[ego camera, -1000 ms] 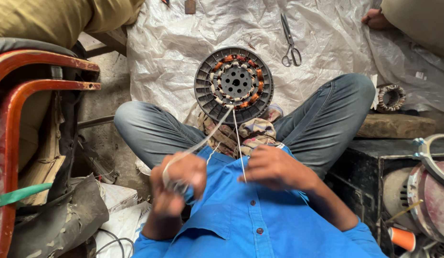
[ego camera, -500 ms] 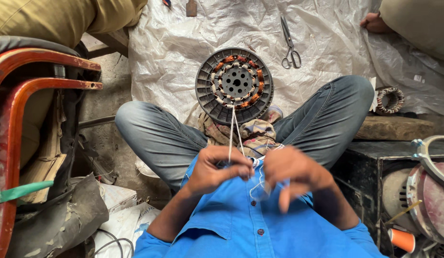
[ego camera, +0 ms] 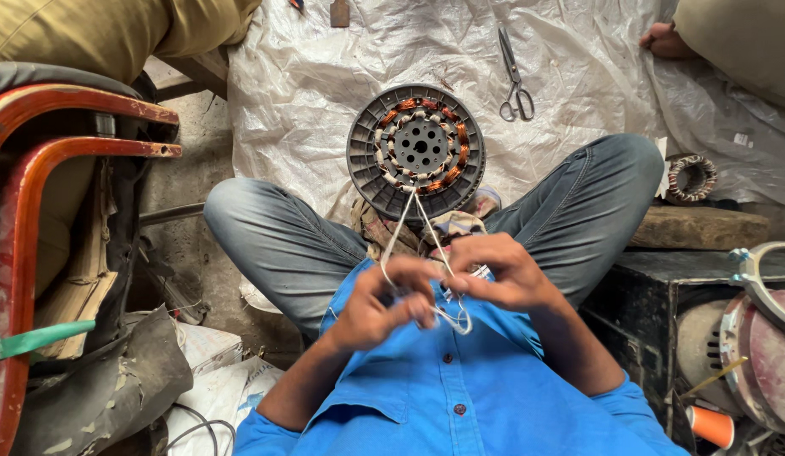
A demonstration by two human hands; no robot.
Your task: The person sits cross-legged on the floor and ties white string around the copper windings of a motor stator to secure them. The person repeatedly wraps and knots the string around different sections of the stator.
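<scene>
A round grey motor stator [ego camera: 415, 150] with copper windings rests upright between my crossed legs on a white plastic sheet [ego camera: 325, 76]. Two white sleeved wires [ego camera: 403, 224] run from its lower edge up to my hands. My left hand [ego camera: 380, 304] and my right hand [ego camera: 494, 272] are close together in front of my blue shirt, both pinching the wire ends. A loop of the wire [ego camera: 456, 319] hangs just below the fingers.
Scissors [ego camera: 514, 78] lie on the sheet beyond the stator. Another person's foot [ego camera: 663, 40] and leg sit at the top right. A second small winding [ego camera: 690, 177] lies to the right. A red metal chair frame [ego camera: 38, 169] stands at left, motor housings [ego camera: 755, 338] at right.
My left hand rose from low at my left side to meet the right hand in front of my chest. Both hands now work the wire ends together.
</scene>
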